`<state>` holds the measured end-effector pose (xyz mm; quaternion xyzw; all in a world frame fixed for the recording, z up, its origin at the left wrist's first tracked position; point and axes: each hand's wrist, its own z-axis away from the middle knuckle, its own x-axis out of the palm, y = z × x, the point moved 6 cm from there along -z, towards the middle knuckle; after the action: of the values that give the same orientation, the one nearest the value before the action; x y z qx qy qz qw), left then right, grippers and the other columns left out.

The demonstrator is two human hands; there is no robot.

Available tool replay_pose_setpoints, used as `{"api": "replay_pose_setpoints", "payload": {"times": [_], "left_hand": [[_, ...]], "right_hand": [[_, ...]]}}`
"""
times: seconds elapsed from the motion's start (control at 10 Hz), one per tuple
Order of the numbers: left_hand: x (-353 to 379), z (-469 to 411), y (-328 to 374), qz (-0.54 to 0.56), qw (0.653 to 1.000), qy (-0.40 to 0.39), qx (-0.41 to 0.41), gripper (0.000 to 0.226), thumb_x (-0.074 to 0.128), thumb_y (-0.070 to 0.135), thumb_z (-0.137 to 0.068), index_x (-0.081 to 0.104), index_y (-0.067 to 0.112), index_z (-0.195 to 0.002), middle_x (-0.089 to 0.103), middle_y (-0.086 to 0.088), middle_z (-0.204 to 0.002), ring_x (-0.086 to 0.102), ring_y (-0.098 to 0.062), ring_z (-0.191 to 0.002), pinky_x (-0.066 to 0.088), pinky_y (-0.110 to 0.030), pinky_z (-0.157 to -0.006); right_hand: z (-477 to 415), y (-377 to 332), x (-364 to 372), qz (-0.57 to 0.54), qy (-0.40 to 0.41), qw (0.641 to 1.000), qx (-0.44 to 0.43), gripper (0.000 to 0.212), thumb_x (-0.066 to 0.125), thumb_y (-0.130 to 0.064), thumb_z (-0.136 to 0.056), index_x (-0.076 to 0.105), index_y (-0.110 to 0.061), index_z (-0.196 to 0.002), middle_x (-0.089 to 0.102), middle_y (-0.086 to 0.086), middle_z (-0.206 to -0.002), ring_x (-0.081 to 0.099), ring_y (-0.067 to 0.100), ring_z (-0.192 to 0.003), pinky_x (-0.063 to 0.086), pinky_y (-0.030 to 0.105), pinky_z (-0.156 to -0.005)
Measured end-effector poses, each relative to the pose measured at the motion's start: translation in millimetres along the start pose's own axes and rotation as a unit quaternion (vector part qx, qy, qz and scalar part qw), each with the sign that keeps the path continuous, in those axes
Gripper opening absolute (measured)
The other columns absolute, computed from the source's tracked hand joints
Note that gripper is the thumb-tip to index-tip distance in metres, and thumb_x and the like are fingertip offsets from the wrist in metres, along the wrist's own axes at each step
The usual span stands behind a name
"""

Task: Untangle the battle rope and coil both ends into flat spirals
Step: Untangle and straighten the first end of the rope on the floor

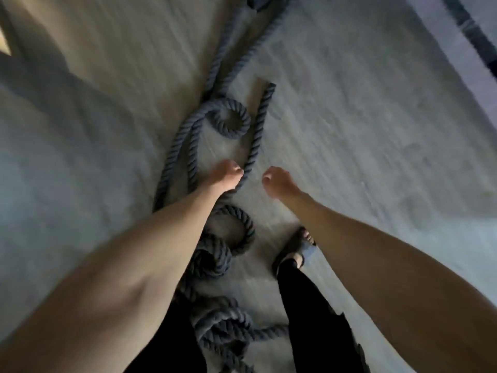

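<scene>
Rope (254, 135) | your left hand (227, 179) gripped it mid-frame | right hand (277, 181) clenched, empty | a hard pull could have cinched the lower-centre tangle (212, 261)

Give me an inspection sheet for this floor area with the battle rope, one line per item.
Surface: pale grey floor, blurred by motion.
Job's things: battle rope tangled, with small loops ahead and by the feet and a heap at the bottom; no flat spiral yet.
Clutter: nothing seen.
Grips: left hand grips a rope strand; right hand is curled and holds nothing.
Cables: nothing seen.
Surroundings: sandalled foot beside the rope; dark strip at top right, too blurred to identify.
</scene>
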<state>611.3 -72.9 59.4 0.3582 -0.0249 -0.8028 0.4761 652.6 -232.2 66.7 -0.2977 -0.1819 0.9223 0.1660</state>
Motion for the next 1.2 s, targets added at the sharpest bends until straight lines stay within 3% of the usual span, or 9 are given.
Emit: {"api": "replay_pose_setpoints", "payload": {"times": [0.2,0.4,0.6,0.7,0.8,1.0,1.1,1.2], "left_hand": [[-11.6,-34.9,67.0,-0.040,0.999,-0.005,0.010,0.030,0.049,0.028,-0.098,0.067,0.008,-0.113,0.072,-0.012,-0.107,0.068,-0.029,-0.099,0.055,-0.037,-0.089],[-34.7,-106.9,82.0,0.003,1.000,-0.011,-0.011,0.030,0.050,0.022,-0.099,0.064,0.003,-0.117,0.069,-0.017,-0.112,0.066,-0.032,-0.103,0.053,-0.038,-0.091],[-53.8,-229.2,80.4,-0.008,0.999,-0.030,-0.030,0.032,0.048,0.022,-0.098,0.067,-0.001,-0.111,0.067,-0.019,-0.115,0.062,-0.033,-0.107,0.049,-0.038,-0.090],[-62.6,-284.6,65.5,0.011,0.998,0.002,-0.057,0.029,0.052,0.019,-0.094,0.068,0.001,-0.110,0.066,-0.021,-0.117,0.060,-0.036,-0.114,0.047,-0.040,-0.094],[-61.2,-332.5,47.5,0.034,0.995,0.033,-0.093,0.033,0.054,0.015,-0.092,0.063,0.002,-0.121,0.062,-0.019,-0.127,0.056,-0.034,-0.122,0.044,-0.037,-0.099],[-59.8,-426.3,2.2,-0.042,0.979,0.131,-0.148,0.062,0.065,0.021,-0.087,0.037,0.010,-0.141,0.040,-0.016,-0.145,0.034,-0.034,-0.138,0.035,-0.052,-0.110],[-64.9,-473.2,-20.1,-0.096,0.971,0.140,-0.167,0.085,0.068,0.026,-0.087,0.016,0.014,-0.153,0.017,-0.013,-0.161,0.007,-0.032,-0.150,0.011,-0.058,-0.119],[-63.1,-507.7,-39.7,-0.144,0.961,0.107,-0.208,0.093,0.067,0.035,-0.088,0.007,0.012,-0.155,0.010,-0.016,-0.162,-0.001,-0.034,-0.151,-0.001,-0.060,-0.118]], "right_hand": [[-56.2,-7.9,-59.4,0.012,-0.006,1.000,0.005,0.032,0.048,-0.020,-0.098,0.063,-0.006,-0.122,0.066,0.021,-0.123,0.065,0.039,-0.112,0.053,0.046,-0.097],[-124.6,-34.6,-85.8,0.055,-0.051,0.997,-0.011,0.033,0.050,-0.021,-0.098,0.062,-0.006,-0.125,0.064,0.018,-0.128,0.062,0.037,-0.118,0.051,0.041,-0.099],[-237.3,-61.0,-97.7,0.095,-0.078,0.992,-0.022,0.020,0.045,-0.019,-0.100,0.062,-0.007,-0.105,0.066,0.015,-0.107,0.065,0.034,-0.104,0.047,0.029,-0.072],[-293.5,-72.8,-89.5,0.098,-0.066,0.992,-0.034,0.027,0.044,-0.021,-0.103,0.062,-0.003,-0.113,0.065,0.018,-0.117,0.062,0.034,-0.112,0.047,0.030,-0.086],[-338.3,-82.7,-69.1,0.106,-0.075,0.991,-0.045,0.029,0.047,-0.018,-0.101,0.061,-0.003,-0.122,0.064,0.018,-0.125,0.059,0.035,-0.118,0.046,0.037,-0.097],[-431.3,-80.0,-14.0,0.118,-0.096,0.985,-0.078,0.029,0.050,-0.015,-0.100,0.060,-0.003,-0.124,0.064,0.017,-0.127,0.057,0.034,-0.121,0.047,0.037,-0.098],[-470.8,-71.9,7.2,0.105,-0.104,0.986,-0.083,0.030,0.049,-0.015,-0.100,0.060,-0.002,-0.125,0.064,0.017,-0.127,0.057,0.034,-0.121,0.047,0.038,-0.099],[-499.7,-64.6,17.2,0.096,-0.102,0.987,-0.084,0.030,0.046,-0.017,-0.101,0.060,-0.004,-0.124,0.064,0.016,-0.125,0.058,0.033,-0.118,0.048,0.041,-0.099]]}}
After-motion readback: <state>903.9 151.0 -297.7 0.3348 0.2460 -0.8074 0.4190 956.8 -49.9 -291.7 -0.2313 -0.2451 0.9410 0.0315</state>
